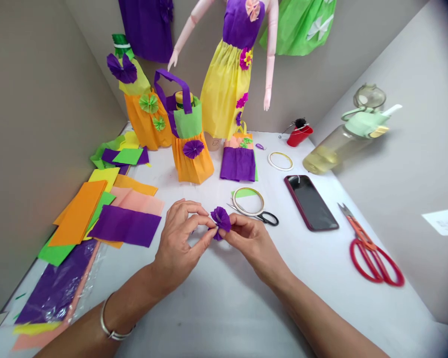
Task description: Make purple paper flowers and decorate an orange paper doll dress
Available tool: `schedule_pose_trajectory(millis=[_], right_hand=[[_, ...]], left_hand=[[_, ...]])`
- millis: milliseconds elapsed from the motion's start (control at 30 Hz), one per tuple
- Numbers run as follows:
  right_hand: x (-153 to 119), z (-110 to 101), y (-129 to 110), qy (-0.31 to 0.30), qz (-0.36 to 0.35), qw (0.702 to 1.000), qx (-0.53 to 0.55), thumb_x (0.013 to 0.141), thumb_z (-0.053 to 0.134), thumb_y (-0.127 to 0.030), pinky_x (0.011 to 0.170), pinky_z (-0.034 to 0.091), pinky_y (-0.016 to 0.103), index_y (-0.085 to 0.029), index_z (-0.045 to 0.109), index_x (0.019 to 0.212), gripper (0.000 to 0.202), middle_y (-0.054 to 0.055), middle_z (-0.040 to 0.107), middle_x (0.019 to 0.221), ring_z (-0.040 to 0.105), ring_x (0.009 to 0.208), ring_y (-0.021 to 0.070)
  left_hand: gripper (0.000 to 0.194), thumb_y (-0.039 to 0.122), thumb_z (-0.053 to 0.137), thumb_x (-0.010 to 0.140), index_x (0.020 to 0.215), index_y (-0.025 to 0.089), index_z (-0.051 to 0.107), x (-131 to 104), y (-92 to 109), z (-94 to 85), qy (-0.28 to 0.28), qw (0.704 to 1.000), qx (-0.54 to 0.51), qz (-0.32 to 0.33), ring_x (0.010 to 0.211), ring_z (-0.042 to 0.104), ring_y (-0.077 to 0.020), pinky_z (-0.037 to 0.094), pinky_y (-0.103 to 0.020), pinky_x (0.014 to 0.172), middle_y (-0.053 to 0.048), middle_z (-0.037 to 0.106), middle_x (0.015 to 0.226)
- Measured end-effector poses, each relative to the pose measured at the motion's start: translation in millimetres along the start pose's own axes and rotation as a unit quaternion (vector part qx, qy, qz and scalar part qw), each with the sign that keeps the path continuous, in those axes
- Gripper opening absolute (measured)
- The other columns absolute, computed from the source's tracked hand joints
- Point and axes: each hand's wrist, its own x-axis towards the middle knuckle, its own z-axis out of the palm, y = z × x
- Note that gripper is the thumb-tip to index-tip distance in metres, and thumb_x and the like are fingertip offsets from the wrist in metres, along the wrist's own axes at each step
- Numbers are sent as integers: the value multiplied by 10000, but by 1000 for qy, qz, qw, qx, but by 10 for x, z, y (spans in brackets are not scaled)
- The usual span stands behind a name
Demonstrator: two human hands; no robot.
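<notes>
Between my two hands, above the middle of the white table, is a small purple fabric flower [221, 220] with pleated petals. My left hand [184, 236] pinches its left side between thumb and fingertips. On the flower's right side, the thumb and fingers of my right hand [249, 239] are closed on its edge. Just beyond the fingers lie small black-handled scissors [269, 218] and a roll of tape [248, 200], with a green scrap [239, 194] partly under the roll.
Coloured fabric pieces [125, 225] are heaped at left. Behind stand a dressed doll figure [224, 89], an orange fabric bag [194, 159] and a dressed bottle [144, 107]. At right are a phone [311, 203], red scissors [373, 251], a water bottle [332, 146] and a red cup [299, 135].
</notes>
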Motion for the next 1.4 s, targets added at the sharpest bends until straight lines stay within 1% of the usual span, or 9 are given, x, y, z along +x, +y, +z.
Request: schedule_pose_trajectory(millis=[233,400,533,767,867,1067,1233,1400], right_hand=[[0,-7,18,0,-6,1000,-14,793,736,-320,672,370,256,-172,669,775,163,-18,600,737,493,700,123],[0,-5,10,1,3,1000,-19,777,749,-310,665,360,255,-168,678,789,160,-17,600,741,484,700,122],[2,-4,21,3,0,1000,-12,772,756,-310,662,362,252,-170,672,777,164,-20,598,733,485,693,120],[-1,-5,36,1,-9,1000,-26,818,715,-322,678,371,260,-169,671,787,162,-9,607,747,498,712,127],[0,-4,28,-2,-4,1000,-15,800,740,-336,674,364,256,-167,664,773,187,-13,596,740,485,706,122],[15,-12,27,-11,22,1000,13,779,766,-358,682,373,244,-166,687,790,208,-9,617,757,497,712,117],[16,-19,47,-13,16,999,35,773,775,-334,701,406,234,-177,703,781,173,-16,636,749,527,713,114],[26,-47,72,-18,20,998,55,798,748,-299,766,442,256,-193,739,858,122,-4,688,820,574,755,127]], left_hand=[[112,106,636,861,878,215,652,-1,5,-12,-14,1000,-8,-15,1044,535,-222,425,-425,957,-40,600,963],[127,94,609,869,866,213,654,8,28,-19,-16,999,-20,-26,1043,537,-215,424,-393,941,-38,603,953],[113,104,627,864,867,213,660,11,21,-15,-19,999,-21,-28,1049,531,-212,414,-388,950,-38,600,966],[128,93,607,855,833,215,638,9,31,-4,-28,999,-15,-41,1052,530,-211,415,-384,945,-33,599,961],[124,96,604,842,812,214,626,5,51,-14,-37,997,-25,-69,1058,533,-211,422,-367,934,-33,597,972],[68,197,612,868,827,241,643,0,60,-45,-69,980,-85,-165,1109,537,-208,436,-342,951,-27,588,1024],[53,219,611,862,824,247,635,20,63,-57,-83,970,-111,-202,1136,531,-210,422,-353,977,-26,590,1024],[45,262,612,860,822,248,631,21,31,-76,-83,953,-169,-238,1176,522,-229,395,-395,1015,-34,591,1043]])
